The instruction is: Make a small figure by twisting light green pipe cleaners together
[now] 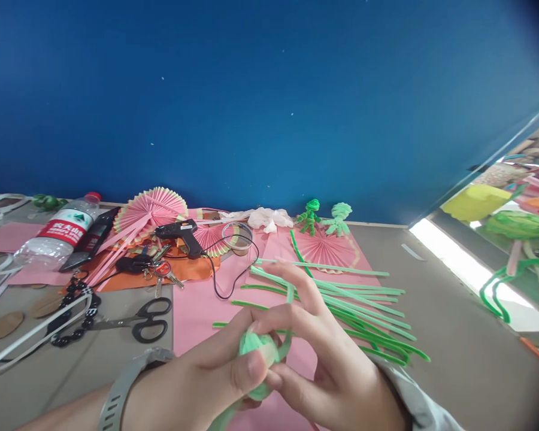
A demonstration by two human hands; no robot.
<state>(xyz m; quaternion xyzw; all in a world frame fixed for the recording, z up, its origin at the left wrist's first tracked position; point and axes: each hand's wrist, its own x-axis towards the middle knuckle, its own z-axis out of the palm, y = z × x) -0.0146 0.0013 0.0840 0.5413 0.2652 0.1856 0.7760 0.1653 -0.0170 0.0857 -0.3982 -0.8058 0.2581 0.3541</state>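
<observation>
While handheld, green strand (pixel 286 346) upright.

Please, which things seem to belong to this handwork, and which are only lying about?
Likely the work: pale green coil in left hand and right hand; green stems; two green figures.
Likely lying about: bottle; keys; black beads; pink fans.

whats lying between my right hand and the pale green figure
In the head view, fuzzy green stems and, beyond them, a pleated pink fan lie between your right hand and the pale green figure, with pink paper underneath.
</observation>
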